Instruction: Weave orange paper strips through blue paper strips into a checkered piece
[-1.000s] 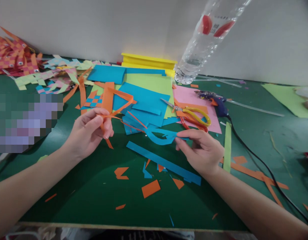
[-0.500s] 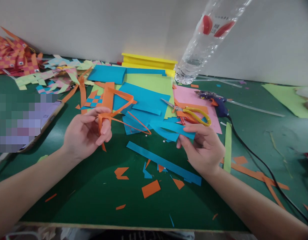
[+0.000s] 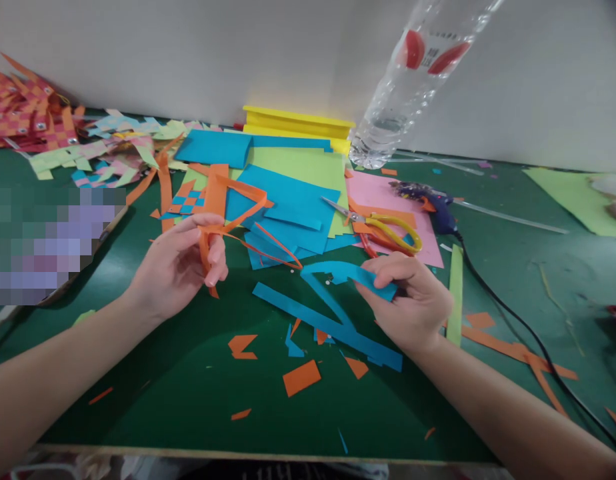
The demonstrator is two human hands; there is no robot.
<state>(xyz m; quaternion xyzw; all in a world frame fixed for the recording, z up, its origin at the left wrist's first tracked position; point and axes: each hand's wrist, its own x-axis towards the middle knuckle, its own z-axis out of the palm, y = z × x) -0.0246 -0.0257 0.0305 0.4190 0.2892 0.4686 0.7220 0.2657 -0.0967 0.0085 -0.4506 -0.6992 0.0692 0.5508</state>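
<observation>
My left hand (image 3: 181, 260) is closed on an orange paper strip (image 3: 204, 252), pinched between thumb and fingers; part of the strip hangs below the fingers. My right hand (image 3: 408, 300) grips one end of a blue paper strip (image 3: 338, 270), which bends to the left and folds back towards the table. Under that fold lies a longer, flat blue strip (image 3: 308, 321). Scissors with yellow handles (image 3: 405, 230) rest on pink paper (image 3: 428, 248) just beyond my right hand. Blue sheets (image 3: 283, 187) and a woven orange-and-blue piece (image 3: 187, 201) lie between and beyond my hands.
A tilted clear bottle (image 3: 403, 100) stands at the back near a yellow holder (image 3: 298, 123). To the right are a glue gun (image 3: 441, 210) and its cord (image 3: 508, 307). A phone (image 3: 101, 237) lies left. Orange scraps (image 3: 302, 378) dot the green table (image 3: 188, 400).
My right hand has turned, and the blue strip in it has swung, its loose end dropping down towards the flat blue strip. My left hand's fingers have curled slightly more around the orange strip.
</observation>
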